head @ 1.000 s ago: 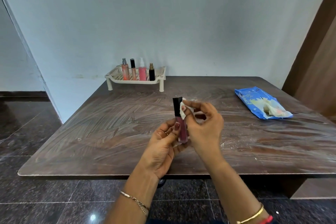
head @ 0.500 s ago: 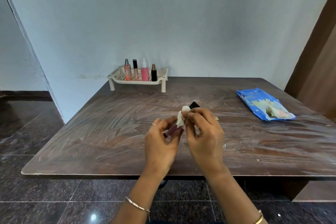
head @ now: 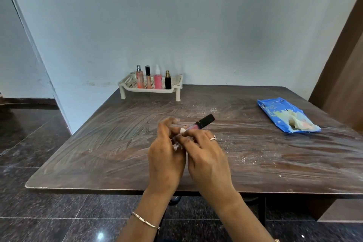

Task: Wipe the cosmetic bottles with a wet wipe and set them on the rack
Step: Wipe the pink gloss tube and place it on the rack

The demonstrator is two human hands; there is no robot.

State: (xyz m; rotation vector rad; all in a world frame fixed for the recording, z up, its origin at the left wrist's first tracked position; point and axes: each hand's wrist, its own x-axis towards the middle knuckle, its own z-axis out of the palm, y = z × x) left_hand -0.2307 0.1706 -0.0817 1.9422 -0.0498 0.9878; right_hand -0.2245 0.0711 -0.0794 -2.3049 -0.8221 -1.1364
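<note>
**Tube tipped over, cap now toward upper right**

Worktop (head: 98,153), dark wood, smeared, fills the middle of the frame. Wipe packet (head: 286,116), blue, flap open, lies at right centre, unmoved since the earlier frames. Rack (head: 177,82), cream plastic, stands at the far edge, upper centre-left, four bottles (head: 158,79) upright in a row on it, same as before.

Both hands have come closer together at frame centre. Left hand (head: 166,157) is curled around the tube's lower end, fingers closed on it. Right hand (head: 206,155) pinches the white wet wipe (head: 182,130) against the tube's body, thumb and fingers closed.

Lip gloss tube (head: 200,123): a second ago it stood upright with the black cap on top; now it is tilted, cap pointing to upper right, pink body emerging just beyond the fingertips. Held above the worktop, well apart from the rack.
</note>
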